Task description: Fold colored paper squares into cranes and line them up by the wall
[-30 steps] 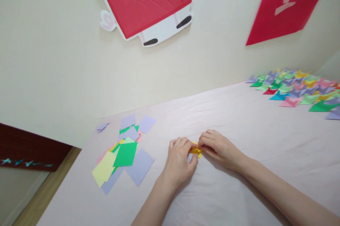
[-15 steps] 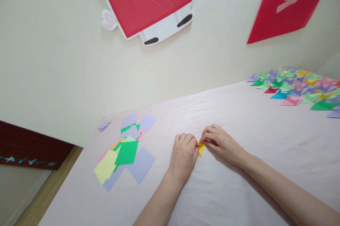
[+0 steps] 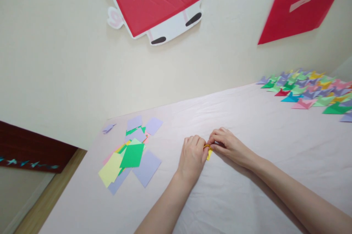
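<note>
Holding, by both hands: one small yellow paper [image 3: 209,154], partly folded, caught between the fingertips of the left hand [image 3: 192,155] and the right hand [image 3: 229,146]. Left fingers: bent, closed on the paper's left side, which is mostly covered by them. Right fingers: pinched at its upper right. Whether it is lifted off the pale cloth [image 3: 220,201] cannot be told. Change noted: less yellow is shown than a second ago, the left thumb has been tucked in, and a curved band is now seen beside the fingertips; a fold is judged to be under way, not finished. Left of the fingers, well apart: loose paper sheets [image 3: 132,155], overlapping. Right of the fingers, farther off: folded paper pieces [image 3: 304,103], many-coloured, in rows
</note>
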Demonstrator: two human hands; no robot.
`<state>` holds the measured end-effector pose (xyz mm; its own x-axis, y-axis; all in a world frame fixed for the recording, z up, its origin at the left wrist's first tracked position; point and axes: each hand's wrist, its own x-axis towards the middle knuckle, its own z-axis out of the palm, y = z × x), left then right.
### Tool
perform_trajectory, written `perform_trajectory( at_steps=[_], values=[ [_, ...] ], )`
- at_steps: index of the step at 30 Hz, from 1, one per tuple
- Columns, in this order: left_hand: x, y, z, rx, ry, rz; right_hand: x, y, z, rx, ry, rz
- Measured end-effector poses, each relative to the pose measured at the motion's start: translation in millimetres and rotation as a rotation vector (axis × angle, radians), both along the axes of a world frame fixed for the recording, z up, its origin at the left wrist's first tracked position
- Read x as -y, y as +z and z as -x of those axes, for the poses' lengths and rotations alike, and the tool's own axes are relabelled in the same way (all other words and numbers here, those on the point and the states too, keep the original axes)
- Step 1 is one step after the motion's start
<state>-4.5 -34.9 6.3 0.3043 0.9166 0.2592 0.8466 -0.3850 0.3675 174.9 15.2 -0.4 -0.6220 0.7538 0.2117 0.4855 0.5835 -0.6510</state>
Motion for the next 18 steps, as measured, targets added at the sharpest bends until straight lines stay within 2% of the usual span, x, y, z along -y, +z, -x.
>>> perform_trajectory(
  at_steps=[11,18],
  values=[
    [-4,-1.3,6,0.135,0.015,0.073,-1,6.7,7,0.014,-0.033,0.064],
    [-8,0.1,14,0.275,-0.006,0.119,-3,6.4,18,0.125,-0.112,0.041]
  ],
)
